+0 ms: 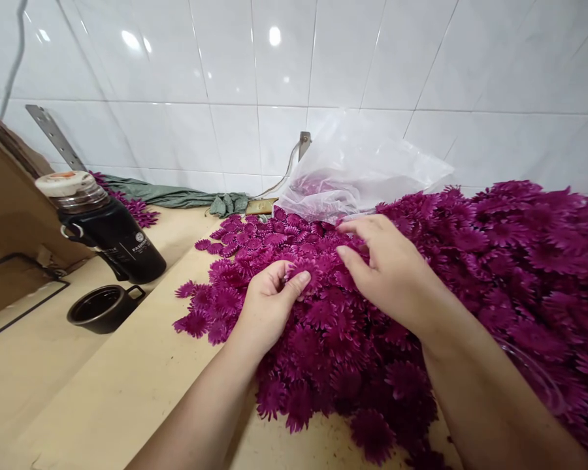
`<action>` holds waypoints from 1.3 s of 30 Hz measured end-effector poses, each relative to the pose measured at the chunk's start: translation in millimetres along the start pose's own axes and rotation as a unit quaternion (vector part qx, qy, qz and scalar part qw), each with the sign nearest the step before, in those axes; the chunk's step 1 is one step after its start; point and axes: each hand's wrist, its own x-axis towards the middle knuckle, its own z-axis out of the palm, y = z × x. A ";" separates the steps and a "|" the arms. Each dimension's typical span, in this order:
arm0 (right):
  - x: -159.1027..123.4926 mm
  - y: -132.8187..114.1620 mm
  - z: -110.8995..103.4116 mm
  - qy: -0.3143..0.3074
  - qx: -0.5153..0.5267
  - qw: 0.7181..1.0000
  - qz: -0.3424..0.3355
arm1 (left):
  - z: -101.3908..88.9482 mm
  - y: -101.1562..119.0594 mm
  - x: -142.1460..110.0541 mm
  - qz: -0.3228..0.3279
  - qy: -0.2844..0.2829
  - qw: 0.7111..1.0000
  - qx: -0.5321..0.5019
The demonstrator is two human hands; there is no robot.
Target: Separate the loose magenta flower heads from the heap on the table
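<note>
My left hand (273,297) pinches a purple flower head (306,274) between thumb and curled fingers, low over the pile. To its right, my right hand (379,261) hovers just above the flowers, thumb and fingers apart, with nothing visible between them. Around and under both hands spreads a heap of loose purple flower heads (323,339), which look like artificial daisy blooms. Smaller, flatter purple pieces (279,232) lie together beyond my left hand. Some of the fingertips of my right hand are partly lost against the blooms.
A clear plastic bag (357,163) stands behind the heap against the tiled wall (235,52). On the left are a black bottle (127,235), a dark mug (100,310), a cardboard box (14,215) and a green cloth (166,194). More flowers (534,261) mound up at right.
</note>
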 end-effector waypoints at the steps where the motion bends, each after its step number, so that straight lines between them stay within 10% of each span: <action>1: -2.7 -6.4 0.3 -0.021 0.033 0.999 -0.019 | -0.5 -0.1 0.1 -0.006 0.000 1.000 -0.003; 11: -9.0 -22.2 16.6 -0.178 0.212 0.961 -0.009 | -0.4 -1.4 -1.1 -0.029 0.016 0.998 -0.054; 17: -5.8 -17.2 17.7 -0.132 0.223 0.965 0.024 | 1.3 4.4 -1.4 0.023 -0.002 0.998 -0.055; 24: -6.0 -12.8 17.0 -0.072 0.209 0.966 -0.132 | -1.1 4.0 -3.9 -0.013 -0.056 0.996 -0.062; 32: -4.9 -11.6 12.3 -0.065 0.202 0.966 -0.150 | -1.6 3.9 -3.2 -0.006 -0.086 0.996 0.026; 39: -1.6 -17.0 20.2 0.007 0.242 0.970 0.035 | 2.6 4.4 -4.8 0.002 -0.099 0.994 0.053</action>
